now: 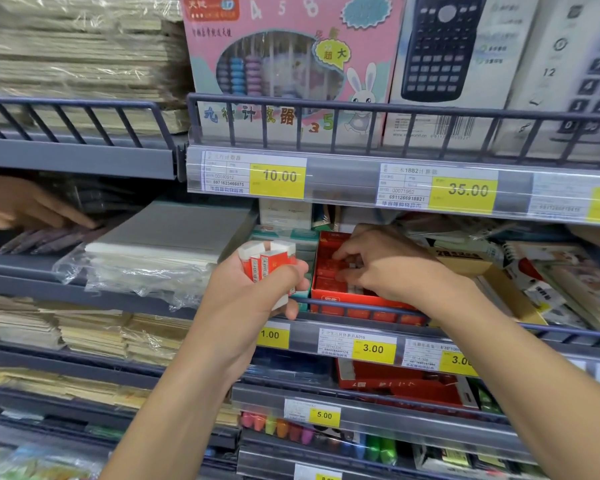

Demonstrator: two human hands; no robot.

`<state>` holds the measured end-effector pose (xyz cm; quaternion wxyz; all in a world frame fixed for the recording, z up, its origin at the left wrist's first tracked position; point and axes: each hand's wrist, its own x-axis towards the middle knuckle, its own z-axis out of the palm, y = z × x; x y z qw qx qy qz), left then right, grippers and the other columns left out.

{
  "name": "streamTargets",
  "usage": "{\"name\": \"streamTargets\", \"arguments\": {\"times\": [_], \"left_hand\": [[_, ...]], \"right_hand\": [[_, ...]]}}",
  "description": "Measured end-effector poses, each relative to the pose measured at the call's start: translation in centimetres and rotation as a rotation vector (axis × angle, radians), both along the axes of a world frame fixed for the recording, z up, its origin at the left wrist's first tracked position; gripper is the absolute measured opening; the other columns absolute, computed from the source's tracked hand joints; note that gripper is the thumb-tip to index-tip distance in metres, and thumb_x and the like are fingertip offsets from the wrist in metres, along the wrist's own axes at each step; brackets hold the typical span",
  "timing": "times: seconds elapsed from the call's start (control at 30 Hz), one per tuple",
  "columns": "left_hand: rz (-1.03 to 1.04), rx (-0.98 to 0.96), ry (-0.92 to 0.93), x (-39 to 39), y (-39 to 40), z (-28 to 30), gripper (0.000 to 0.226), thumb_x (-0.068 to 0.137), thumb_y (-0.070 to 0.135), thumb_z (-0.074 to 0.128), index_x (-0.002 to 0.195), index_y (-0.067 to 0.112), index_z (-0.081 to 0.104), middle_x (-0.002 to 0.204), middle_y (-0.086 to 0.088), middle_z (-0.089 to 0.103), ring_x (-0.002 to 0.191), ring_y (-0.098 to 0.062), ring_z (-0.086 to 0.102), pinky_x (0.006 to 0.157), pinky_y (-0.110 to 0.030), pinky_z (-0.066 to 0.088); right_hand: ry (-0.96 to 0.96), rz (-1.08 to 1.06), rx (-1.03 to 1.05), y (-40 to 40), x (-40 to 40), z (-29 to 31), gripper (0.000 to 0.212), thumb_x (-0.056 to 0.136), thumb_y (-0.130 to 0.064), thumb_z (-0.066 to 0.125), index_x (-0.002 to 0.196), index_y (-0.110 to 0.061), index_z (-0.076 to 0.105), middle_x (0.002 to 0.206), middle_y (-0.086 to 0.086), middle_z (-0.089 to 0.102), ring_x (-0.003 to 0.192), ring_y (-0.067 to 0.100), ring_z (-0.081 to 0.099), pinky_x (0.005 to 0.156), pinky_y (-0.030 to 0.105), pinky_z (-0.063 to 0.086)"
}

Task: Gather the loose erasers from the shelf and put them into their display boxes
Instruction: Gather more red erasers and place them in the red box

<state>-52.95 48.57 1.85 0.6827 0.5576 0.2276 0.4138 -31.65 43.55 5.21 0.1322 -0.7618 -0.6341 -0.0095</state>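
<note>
On the middle shelf, the left hand (257, 292) grips red-sleeved white erasers (269, 259); the right hand (381, 265), fingers curled, seats one in the red cardboard display box (329, 299); next, feed another across.

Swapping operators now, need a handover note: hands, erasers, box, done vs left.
Left hand: grips a bunch of red-sleeved erasers, held in front of the shelf rail.
Right hand: fingers down inside the red display box, curled on an eraser there; the exact grip is hard to see.
Done: box already holds rows of erasers.
Left: move the left hand's bunch into the box. Whether more loose ones lie on the shelf cannot be told. Another person's hand is at far left.
</note>
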Motion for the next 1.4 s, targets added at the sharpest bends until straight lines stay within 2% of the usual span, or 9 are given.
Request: {"name": "streamTargets", "arguments": {"times": [0.3,0.43,0.57,0.67,0.8,1.0,1.1,1.27,1.4], "left_hand": [[-0.017,0.048,0.078,0.2,-0.8,0.3,0.034,0.056,0.028,0.084,0.089,0.021,0.077,0.090,-0.015,0.076,0.062,-0.023,0.064,0.066,-0.032,0.053],[-0.063,0.048,0.080,0.3,-1.1,0.2,0.019,0.065,0.025,0.085,0.084,0.027,0.079,0.086,-0.014,0.077,0.063,-0.023,0.065,0.061,-0.029,0.053],[-0.103,0.127,0.133,0.9,-1.4,-0.1,0.020,0.071,0.020,0.083,0.091,0.020,0.078,0.084,-0.009,0.076,0.067,-0.023,0.065,0.058,-0.025,0.051],[-0.097,0.176,0.193,1.2,-1.8,-0.2,0.032,0.069,0.027,0.085,0.098,0.017,0.076,0.086,-0.009,0.077,0.063,-0.021,0.065,0.061,-0.027,0.052],[-0.084,0.121,0.143,1.3,-2.0,-0.3,0.043,0.068,0.035,0.088,0.104,0.017,0.075,0.090,-0.009,0.079,0.067,-0.026,0.071,0.062,-0.028,0.055],[-0.032,0.089,0.123,1.7,-2.4,-0.3,0.042,0.066,0.038,0.088,0.099,0.017,0.074,0.093,-0.009,0.080,0.060,-0.023,0.069,0.060,-0.028,0.055],[0.024,0.064,0.105,1.9,-2.2,-0.3,0.039,0.070,0.028,0.087,0.102,0.011,0.071,0.090,-0.010,0.080,0.068,-0.022,0.072,0.057,-0.026,0.053],[0.029,0.062,0.083,2.0,-2.1,-0.3,0.045,0.067,0.028,0.090,0.102,0.007,0.073,0.088,-0.013,0.079,0.080,-0.026,0.077,0.053,-0.024,0.052],[0.036,0.035,0.065,2.0,-1.9,-0.4,0.033,0.080,0.018,0.087,0.106,0.009,0.069,0.085,-0.009,0.079,0.076,-0.023,0.075,0.051,-0.024,0.052]], "right_hand": [[-0.061,0.057,0.007,-1.3,-0.4,0.8,0.032,0.097,-0.042,0.059,0.123,-0.027,0.069,0.113,0.000,0.055,0.109,0.019,0.052,0.094,0.029,0.042],[0.380,0.158,0.239,-3.8,-1.6,1.0,0.022,0.095,-0.036,0.063,0.115,-0.035,0.071,0.096,-0.016,0.068,0.085,0.003,0.062,0.077,0.017,0.046],[0.743,0.348,0.233,-5.7,-3.5,1.0,0.018,0.094,-0.027,0.067,0.111,-0.022,0.073,0.085,-0.010,0.074,0.072,0.003,0.067,0.068,0.018,0.052],[0.750,0.305,0.276,-5.7,-3.9,0.7,0.016,0.092,-0.024,0.071,0.105,-0.017,0.074,0.093,0.003,0.076,0.084,0.022,0.072,0.078,0.040,0.059],[0.839,0.274,0.341,-6.3,-3.2,0.4,0.016,0.093,-0.018,0.069,0.107,-0.015,0.076,0.092,0.002,0.077,0.079,0.013,0.072,0.074,0.022,0.056],[0.931,0.253,0.427,-7.0,-3.1,-0.4,0.016,0.095,-0.014,0.066,0.109,-0.012,0.073,0.089,0.002,0.074,0.073,0.008,0.066,0.070,0.024,0.055],[0.981,0.246,0.436,-7.3,-3.1,-0.6,0.021,0.094,-0.005,0.065,0.114,-0.009,0.069,0.100,0.016,0.070,0.075,0.016,0.066,0.073,0.028,0.056],[0.694,0.289,0.392,-7.7,-2.3,-0.1,0.024,0.090,-0.011,0.073,0.111,-0.023,0.073,0.097,0.002,0.072,0.087,0.025,0.068,0.081,0.045,0.057],[0.806,0.168,0.431,-7.6,-1.0,0.4,0.018,0.085,-0.018,0.078,0.101,-0.025,0.076,0.087,0.004,0.076,0.082,0.030,0.071,0.082,0.049,0.058]]}}
